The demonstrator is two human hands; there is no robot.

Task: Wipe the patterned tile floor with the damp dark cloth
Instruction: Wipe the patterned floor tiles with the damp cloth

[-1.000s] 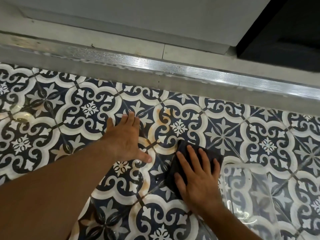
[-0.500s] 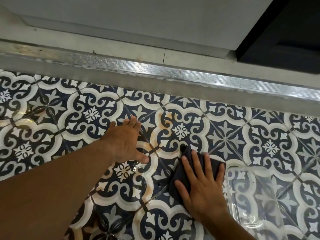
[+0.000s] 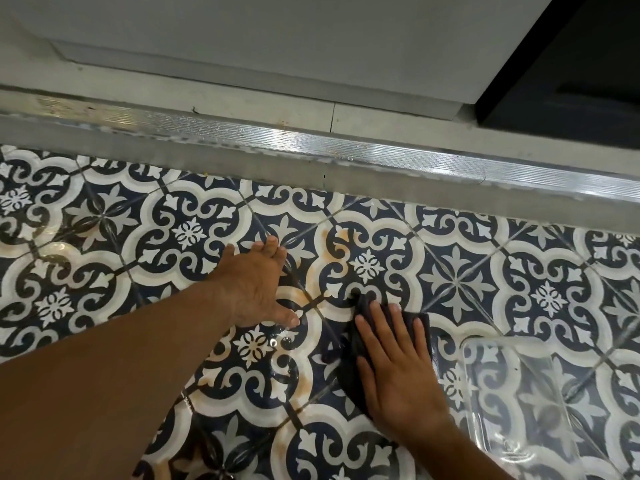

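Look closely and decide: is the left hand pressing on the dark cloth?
No, the left hand lies flat on the bare tile floor; the right hand presses the dark cloth.

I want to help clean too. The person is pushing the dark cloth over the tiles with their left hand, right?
Not quite. The head view shows the right hand pressing the dark cloth on the patterned tile floor, with its fingers straight. The left hand just rests flat on bare tile beside it.
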